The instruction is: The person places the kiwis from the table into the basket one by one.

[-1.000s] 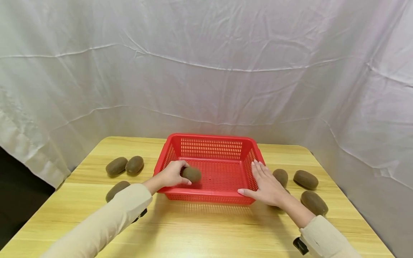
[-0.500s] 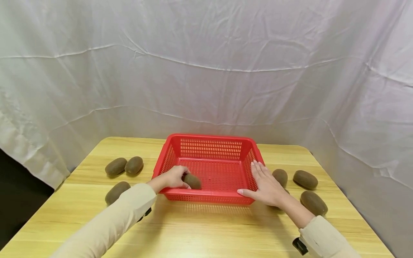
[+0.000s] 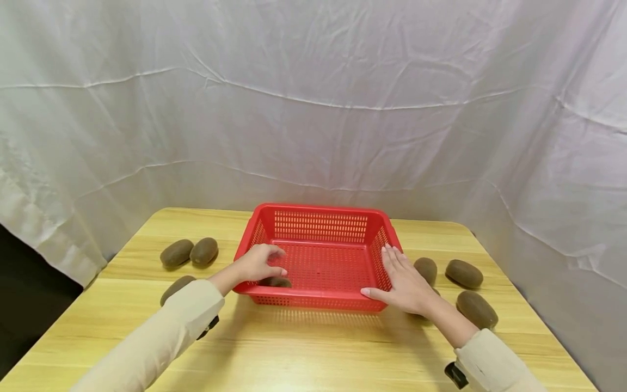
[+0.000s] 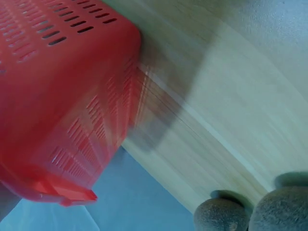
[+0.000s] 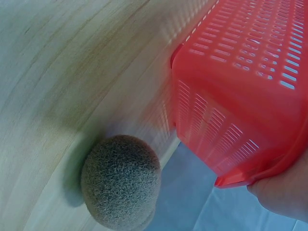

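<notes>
A red plastic basket with slotted walls stands in the middle of the wooden table. Inside its near left corner lies a brown kiwi, partly hidden by the front rim and my hand. Just above this kiwi is my left hand, thumb and fingers spread apart with nothing between them. My right hand rests on the basket's right rim, fingers straight, thumb on the front corner. In the right wrist view, part of that hand touches the rim.
Left of the basket lie two kiwis side by side and another kiwi partly behind the left sleeve. Several kiwis, including an oblong one, lie to the right, one mostly under the right hand. A pale curtain hangs behind the table.
My left hand lowered the kiwi into the basket, let it go and rose slightly to the left. The kiwi now sits lower, at the near left corner. The right hand stayed put.
</notes>
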Demonstrator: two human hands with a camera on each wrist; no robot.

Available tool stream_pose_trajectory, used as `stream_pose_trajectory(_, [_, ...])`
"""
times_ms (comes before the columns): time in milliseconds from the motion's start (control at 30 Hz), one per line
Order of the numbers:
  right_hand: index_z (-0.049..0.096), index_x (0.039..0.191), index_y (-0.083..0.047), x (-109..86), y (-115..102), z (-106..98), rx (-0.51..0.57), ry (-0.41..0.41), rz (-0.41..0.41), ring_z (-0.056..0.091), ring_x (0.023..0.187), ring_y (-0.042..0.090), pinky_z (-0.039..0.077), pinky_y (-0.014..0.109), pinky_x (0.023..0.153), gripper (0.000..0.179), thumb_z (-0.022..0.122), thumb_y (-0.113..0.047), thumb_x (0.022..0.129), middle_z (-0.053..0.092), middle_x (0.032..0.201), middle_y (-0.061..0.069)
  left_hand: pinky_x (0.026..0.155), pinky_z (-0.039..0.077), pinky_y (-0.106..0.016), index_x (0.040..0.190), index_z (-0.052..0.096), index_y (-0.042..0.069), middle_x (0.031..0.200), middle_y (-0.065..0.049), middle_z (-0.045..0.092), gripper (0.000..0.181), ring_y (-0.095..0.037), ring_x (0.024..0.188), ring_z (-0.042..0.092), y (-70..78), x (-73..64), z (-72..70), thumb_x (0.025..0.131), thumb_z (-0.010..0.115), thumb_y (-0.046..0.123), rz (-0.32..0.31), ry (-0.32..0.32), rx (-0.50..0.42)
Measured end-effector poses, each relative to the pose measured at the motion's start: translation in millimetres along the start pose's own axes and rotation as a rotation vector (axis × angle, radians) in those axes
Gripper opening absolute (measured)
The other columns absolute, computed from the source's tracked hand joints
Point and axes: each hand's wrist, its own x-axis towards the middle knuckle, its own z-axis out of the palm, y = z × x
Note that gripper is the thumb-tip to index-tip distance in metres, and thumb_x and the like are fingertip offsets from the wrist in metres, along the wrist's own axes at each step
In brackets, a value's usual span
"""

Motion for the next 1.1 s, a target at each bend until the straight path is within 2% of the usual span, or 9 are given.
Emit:
stream_pose_trajectory(233, [0.016,0.145,0.008,0.4,0,0,-0.003,0.004,0.001,0.014,0.14,0.043,0.017,0.055,0.113,0.105,0.053,-0.065,0.08,0.015,0.152,0.027,0.094,0.047,-0.046,0.112,0.063,0.0,0.112,-0.015,0.066,0.036,-0.03,0.109,0.06,0.4,-13.8,-2.0,0.082,0.07,0.018,0.121,0.207,-0.019])
stream_pose_trajectory(500, [0.016,0.145,0.008,0.2,1,0,0.001,0.002,0.002,0.014,0.14,0.043,0.017,0.056,0.113,0.105,0.054,-0.065,0.08,0.014,0.152,0.026,0.093,0.047,-0.048,0.111,0.064,-0.001,0.114,-0.017,0.065,0.035,-0.033,0.109,0.059,-1.5,-26.2,-3.9,0.081,0.071,0.014,0.187,0.356,-0.016])
stream_pose_trajectory(600, [0.016,0.145,0.008,0.2,1,1,0.003,0.002,0.002,0.014,0.14,0.043,0.017,0.056,0.112,0.105,0.054,-0.065,0.08,0.014,0.152,0.026,0.093,0.047,-0.048,0.111,0.064,-0.001,0.114,-0.017,0.065,0.035,-0.032,0.11,0.059,-2.5,-30.2,-4.5,0.08,0.072,0.014,0.202,0.404,-0.026])
stream_pose_trajectory(867, [0.016,0.145,0.008,0.9,0,0,-0.003,0.002,-0.003,0.014,0.14,0.043,0.017,0.056,0.113,0.105,0.054,-0.065,0.08,0.015,0.152,0.026,0.092,0.048,-0.049,0.111,0.064,-0.002,0.115,-0.019,0.064,0.037,-0.034,0.109,0.059,-10.6,-42.8,-8.5,0.077,0.074,0.01,0.195,0.535,-0.027])
stream_pose_trajectory(1100, [0.016,0.145,0.008,0.1,-1,-1,0.009,-0.006,0.007,0.014,0.14,0.043,0.017,0.056,0.112,0.105,0.054,-0.065,0.08,0.014,0.152,0.026,0.085,0.051,-0.048,0.112,0.064,-0.004,0.114,-0.019,0.065,0.039,-0.033,0.107,0.06,-22.8,-51.2,-10.3,0.076,0.075,0.008,0.165,0.592,-0.029])
